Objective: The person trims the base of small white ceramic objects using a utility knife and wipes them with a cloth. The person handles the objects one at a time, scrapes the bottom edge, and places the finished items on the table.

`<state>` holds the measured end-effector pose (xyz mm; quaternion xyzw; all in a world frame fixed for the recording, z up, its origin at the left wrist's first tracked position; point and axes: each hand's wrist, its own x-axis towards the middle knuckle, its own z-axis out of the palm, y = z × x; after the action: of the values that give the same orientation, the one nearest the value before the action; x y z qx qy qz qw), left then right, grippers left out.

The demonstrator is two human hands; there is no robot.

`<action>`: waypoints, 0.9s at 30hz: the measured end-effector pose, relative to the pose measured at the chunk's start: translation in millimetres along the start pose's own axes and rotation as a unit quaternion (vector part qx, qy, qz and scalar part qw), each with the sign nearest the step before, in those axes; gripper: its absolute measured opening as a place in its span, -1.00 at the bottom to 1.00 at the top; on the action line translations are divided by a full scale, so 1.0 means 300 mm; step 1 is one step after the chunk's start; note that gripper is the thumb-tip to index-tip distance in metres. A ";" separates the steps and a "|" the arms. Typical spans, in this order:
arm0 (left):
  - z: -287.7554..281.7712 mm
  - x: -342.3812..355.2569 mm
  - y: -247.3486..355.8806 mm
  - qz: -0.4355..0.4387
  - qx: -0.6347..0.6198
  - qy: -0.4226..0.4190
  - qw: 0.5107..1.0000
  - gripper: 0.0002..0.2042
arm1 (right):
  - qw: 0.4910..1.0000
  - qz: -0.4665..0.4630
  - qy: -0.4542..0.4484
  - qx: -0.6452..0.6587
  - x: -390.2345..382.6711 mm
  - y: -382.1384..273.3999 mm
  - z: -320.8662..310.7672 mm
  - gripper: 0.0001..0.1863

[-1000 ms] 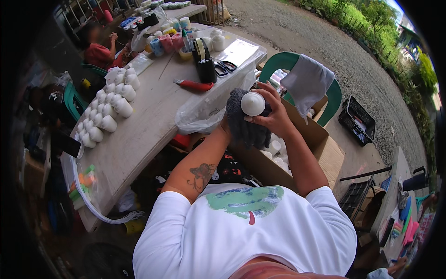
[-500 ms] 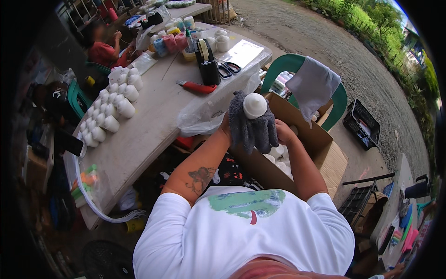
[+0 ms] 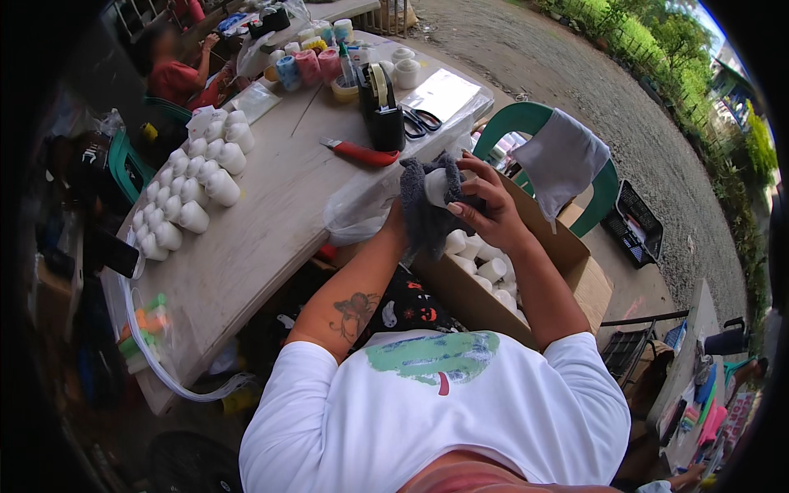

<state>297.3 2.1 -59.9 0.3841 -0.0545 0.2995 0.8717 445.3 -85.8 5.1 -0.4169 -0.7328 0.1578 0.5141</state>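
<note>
A small white rounded piece shows through a dark grey cloth, held out in front of my chest. My left hand holds the cloth and the piece from the left; its fingers are hidden under the cloth. With bent fingers, my right hand presses the cloth against the piece's right side. Just below, an open cardboard box contains many similar white pieces.
On the table stand rows of white pieces, a red-handled cutter, a black tape dispenser and scissors. A green chair with a pale cloth stands beyond the box. Another person sits at far left.
My right hand has come up from under the cloth to its right side, fingers now on top. The white piece has tilted and is more covered. More of the box's contents show.
</note>
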 end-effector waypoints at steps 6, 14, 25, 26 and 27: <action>-0.063 -0.034 -0.022 0.016 0.431 0.008 0.902 -0.60 | 0.952 -0.198 -0.104 -0.209 0.055 0.033 0.044 -0.66; -0.036 0.034 -0.070 -0.062 -0.020 0.140 0.988 -0.61 | 0.981 -0.045 -0.077 -0.171 0.002 0.047 -0.033 -0.28; -0.081 -0.018 -0.076 0.019 0.381 0.037 0.923 -0.61 | 0.917 -0.248 -0.219 -0.225 0.012 0.095 0.007 -0.41; -0.077 -0.020 -0.062 0.002 0.359 0.022 0.933 -0.61 | 0.912 -0.269 -0.224 -0.214 0.020 0.104 -0.003 -0.40; -0.076 -0.016 -0.053 -0.006 0.348 0.009 0.937 -0.61 | 0.907 -0.290 -0.228 -0.204 0.030 0.113 -0.014 -0.38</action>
<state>299.2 7.3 -87.4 0.6612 0.0628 0.2981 0.6856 463.1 -59.2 -9.9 -0.2340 -0.9349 -0.0607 0.2598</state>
